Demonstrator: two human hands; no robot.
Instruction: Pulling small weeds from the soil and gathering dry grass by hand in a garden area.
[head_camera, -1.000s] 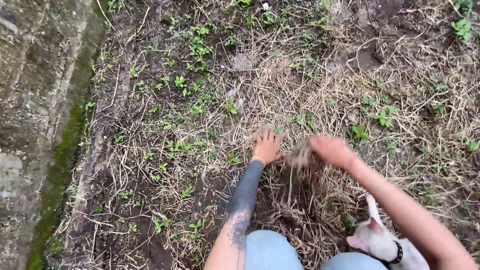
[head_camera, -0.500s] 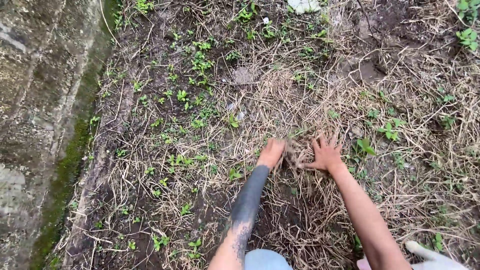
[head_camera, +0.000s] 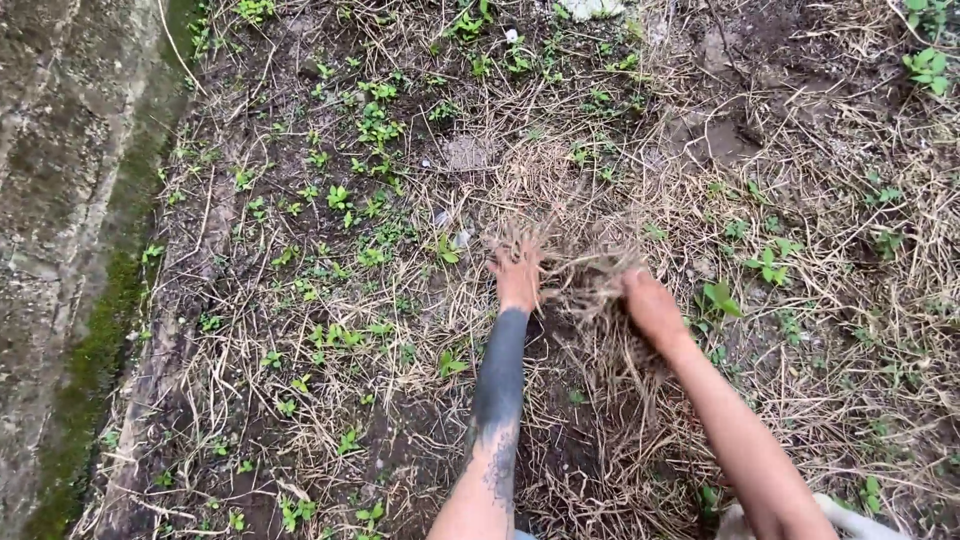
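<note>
Two hands, left (head_camera: 518, 276) and right (head_camera: 648, 303), grip one dry-straw clump (head_camera: 578, 270).

Outdoor daylight, dark damp soil (head_camera: 300, 140) strewn with dry straw (head_camera: 860, 330), small green seedlings (head_camera: 345, 195) (scattered throughout), mossy concrete wall (head_camera: 60, 200) along the left edge

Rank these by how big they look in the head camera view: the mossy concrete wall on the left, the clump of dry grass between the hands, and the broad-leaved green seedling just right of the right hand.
1. Mossy concrete wall, by far the largest.
2. Clump of dry grass, gathered between the left hand and right hand.
3. Green seedling, the smallest.
</note>
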